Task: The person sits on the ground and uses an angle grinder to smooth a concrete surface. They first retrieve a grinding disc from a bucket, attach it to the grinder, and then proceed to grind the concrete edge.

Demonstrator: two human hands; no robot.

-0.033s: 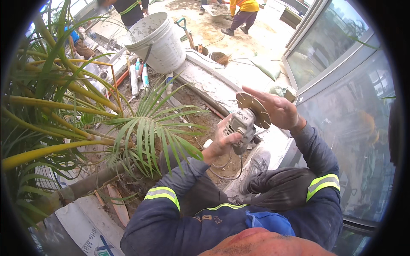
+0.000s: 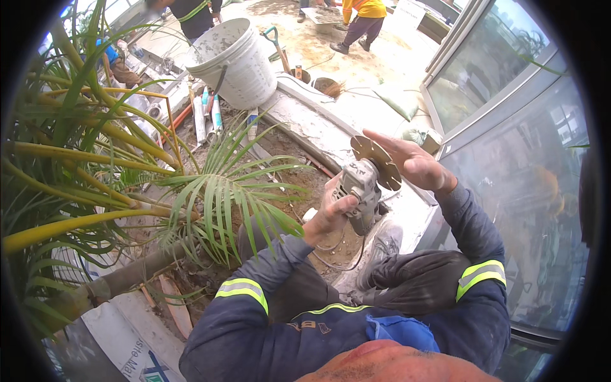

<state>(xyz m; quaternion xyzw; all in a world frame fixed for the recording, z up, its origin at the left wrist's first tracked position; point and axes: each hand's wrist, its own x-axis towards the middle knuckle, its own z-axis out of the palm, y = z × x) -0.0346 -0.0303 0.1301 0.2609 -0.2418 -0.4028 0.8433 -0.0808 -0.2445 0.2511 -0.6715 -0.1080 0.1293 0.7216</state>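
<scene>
My left hand [image 2: 331, 210] is wrapped round the body of a dusty grey angle grinder [image 2: 359, 186], held up in front of my knees. A round cutting disc [image 2: 377, 163] with slots in its rim is fitted at the grinder's head and faces up and to the right. My right hand [image 2: 417, 167] is flat with its fingers stretched out, just behind the disc on its right side. Whether the palm touches the disc I cannot tell. From the grinder's lower end a cord [image 2: 347, 268] curves down over the soil.
Palm fronds [image 2: 223, 197] and a leaning trunk [image 2: 127, 277] crowd my left. A white bucket [image 2: 245, 83] stands beyond, near tubes [image 2: 199, 120] and a concrete ledge [image 2: 312, 121]. Glass panels [image 2: 515, 191] rise close on my right. Other people [image 2: 366, 16] work farther off.
The grinder has tilted slightly in my left hand, its lower end showing more. The disc and my right hand have shifted a little.
</scene>
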